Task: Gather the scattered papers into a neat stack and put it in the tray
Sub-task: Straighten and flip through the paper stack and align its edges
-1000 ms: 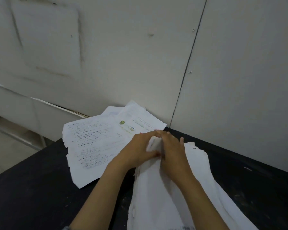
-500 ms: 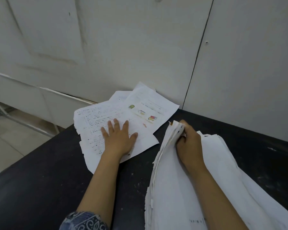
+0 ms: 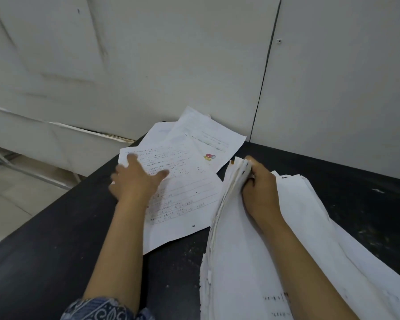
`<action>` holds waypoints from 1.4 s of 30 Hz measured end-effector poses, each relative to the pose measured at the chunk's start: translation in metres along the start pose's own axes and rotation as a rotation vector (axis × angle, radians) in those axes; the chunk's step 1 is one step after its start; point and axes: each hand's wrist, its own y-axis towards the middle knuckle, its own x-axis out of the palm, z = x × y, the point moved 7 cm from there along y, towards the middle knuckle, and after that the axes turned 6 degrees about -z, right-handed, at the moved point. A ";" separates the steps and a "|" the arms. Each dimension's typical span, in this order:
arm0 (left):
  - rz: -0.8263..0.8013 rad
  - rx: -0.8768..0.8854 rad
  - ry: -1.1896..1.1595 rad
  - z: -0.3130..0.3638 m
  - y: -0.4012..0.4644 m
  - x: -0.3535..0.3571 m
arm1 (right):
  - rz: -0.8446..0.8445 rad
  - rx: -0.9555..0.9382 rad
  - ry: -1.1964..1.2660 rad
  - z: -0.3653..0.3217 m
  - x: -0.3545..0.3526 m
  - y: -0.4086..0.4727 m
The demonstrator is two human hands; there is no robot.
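1. The loose sheets (image 3: 183, 181) lie fanned on the black table (image 3: 44, 262) at 12 o'clock from the left hand (image 3: 134, 181), which rests spread and flat on the top page.
2. The right hand (image 3: 261, 192) grips the far end of the gathered stack (image 3: 240, 262), at 3 o'clock from the loose sheets.
3. Paper likely handles light, limp and slippery; sliding sheets together flat, then pinching an edge, seems safest.
4. No tray is in view.

Loose sheets (image 3: 183, 181) on the table (image 3: 44, 250), left of the stack (image 3: 240, 262).
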 end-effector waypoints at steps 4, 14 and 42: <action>0.083 0.005 -0.127 -0.011 0.006 0.005 | -0.013 -0.010 -0.008 0.002 0.002 0.000; 0.060 0.289 -0.708 0.007 0.008 0.004 | 0.015 -0.003 0.016 0.001 0.000 0.001; -0.483 0.782 -0.548 0.097 -0.043 0.029 | 0.295 -0.228 0.110 -0.027 -0.031 -0.010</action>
